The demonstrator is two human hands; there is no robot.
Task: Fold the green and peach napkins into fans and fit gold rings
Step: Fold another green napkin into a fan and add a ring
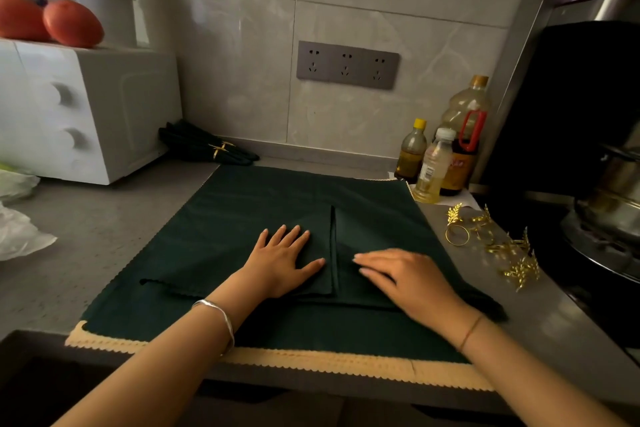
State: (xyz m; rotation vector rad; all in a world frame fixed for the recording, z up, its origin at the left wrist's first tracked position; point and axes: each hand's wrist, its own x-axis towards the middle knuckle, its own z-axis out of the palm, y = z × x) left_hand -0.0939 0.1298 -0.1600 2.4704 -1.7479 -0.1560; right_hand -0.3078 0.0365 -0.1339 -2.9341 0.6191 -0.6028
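Observation:
A dark green napkin (263, 198) lies spread on the grey counter, with two flaps folded in to meet at a centre seam. My left hand (282, 258) presses flat on the left flap, fingers spread. My right hand (407, 276) lies flat on the right flap beside the seam. A peach napkin (311, 362) lies underneath, only its scalloped edge showing at the front. Several gold leaf rings (491, 239) sit on the counter to the right. A bundle of folded green napkins with gold rings (207, 146) rests at the back by the wall.
A white microwave (86, 111) with tomatoes (71, 22) on top stands at the left. Oil bottles (446, 156) stand at the back right. A stove with a metal pot (609, 204) is at the far right. White plastic bags (17, 218) lie at the left.

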